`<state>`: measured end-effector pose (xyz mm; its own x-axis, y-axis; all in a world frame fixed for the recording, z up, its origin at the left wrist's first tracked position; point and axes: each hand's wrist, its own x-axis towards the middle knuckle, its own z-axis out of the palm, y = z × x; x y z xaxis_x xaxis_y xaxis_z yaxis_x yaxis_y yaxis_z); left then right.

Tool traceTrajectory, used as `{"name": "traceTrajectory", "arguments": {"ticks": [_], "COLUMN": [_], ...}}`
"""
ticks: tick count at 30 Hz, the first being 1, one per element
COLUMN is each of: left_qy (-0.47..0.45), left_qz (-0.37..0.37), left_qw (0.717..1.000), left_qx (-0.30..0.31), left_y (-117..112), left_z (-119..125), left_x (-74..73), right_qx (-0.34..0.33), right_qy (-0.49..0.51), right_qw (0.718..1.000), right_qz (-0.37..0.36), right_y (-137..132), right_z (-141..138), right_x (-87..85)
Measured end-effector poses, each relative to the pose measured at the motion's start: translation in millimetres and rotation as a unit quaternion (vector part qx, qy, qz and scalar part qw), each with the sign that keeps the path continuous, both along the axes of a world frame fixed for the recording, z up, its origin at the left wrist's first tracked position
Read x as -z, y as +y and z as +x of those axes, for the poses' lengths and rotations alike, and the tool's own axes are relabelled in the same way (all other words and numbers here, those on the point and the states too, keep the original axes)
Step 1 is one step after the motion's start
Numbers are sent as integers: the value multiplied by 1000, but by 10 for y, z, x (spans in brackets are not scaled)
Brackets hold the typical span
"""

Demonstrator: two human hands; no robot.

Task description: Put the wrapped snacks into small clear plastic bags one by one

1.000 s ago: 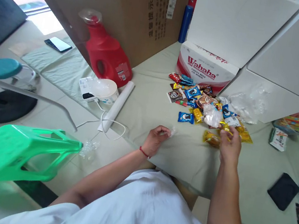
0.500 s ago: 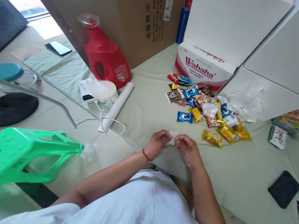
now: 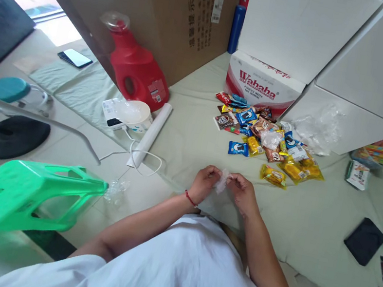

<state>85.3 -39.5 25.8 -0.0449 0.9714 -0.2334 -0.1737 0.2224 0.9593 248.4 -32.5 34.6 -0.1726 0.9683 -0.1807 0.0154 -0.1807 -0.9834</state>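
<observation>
Between my two hands is a crumpled clear plastic bag (image 3: pixel 222 182), small and thin. My left hand (image 3: pixel 205 183) pinches its left side, and my right hand (image 3: pixel 242 192) pinches the other side. Both hands are just above the pale green cloth (image 3: pixel 190 148). Beyond them lies a pile of wrapped snacks: a blue packet (image 3: pixel 238 149), a brown packet (image 3: pixel 225 121) and several yellow packets (image 3: pixel 273 176). More crumpled clear plastic (image 3: pixel 318 129) rests behind the pile on the right.
A Wahaba-style printed carton, reading "Wahaha" (image 3: pixel 261 84), stands behind the snacks. At left are a red jug (image 3: pixel 137 69), a paper tub (image 3: pixel 139 117), a white roll (image 3: pixel 152 131) and a green stool (image 3: pixel 20 192). A dark pouch (image 3: pixel 364 242) lies at right.
The plastic between my fingers is spread a little more and hangs lower. My hands stay close together, and the view has shifted slightly.
</observation>
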Motion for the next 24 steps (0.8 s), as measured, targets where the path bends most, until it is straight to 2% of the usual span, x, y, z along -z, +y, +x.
{"name": "traceTrajectory", "arguments": {"ticks": [5,10,13,17,21,24], "left_qy": [-68,-10,-88,-185,-233,-265], "left_qz": [-49,4,-10,-68,-88,-92], "left_qw": [996,995,992,977,965,955], "left_qx": [-24,96,87,80,78,97], "left_y": [71,31,50,99,117,123], "left_z": [-149,-33,4,-129,-229,-218], "left_x": [-25,-120,-107,-43,-5,-3], "right_qx": [58,12,23,72,42,16], "right_qy": [58,28,42,97,128,133], "right_qw": [996,999,998,990,985,984], "right_qz": [-32,-17,-32,-74,-106,-121], "right_y": [37,12,16,27,-26,-73], "right_z": [176,145,178,457,775,907], "right_x": [-27,-58,-76,-109,-111,-54]}}
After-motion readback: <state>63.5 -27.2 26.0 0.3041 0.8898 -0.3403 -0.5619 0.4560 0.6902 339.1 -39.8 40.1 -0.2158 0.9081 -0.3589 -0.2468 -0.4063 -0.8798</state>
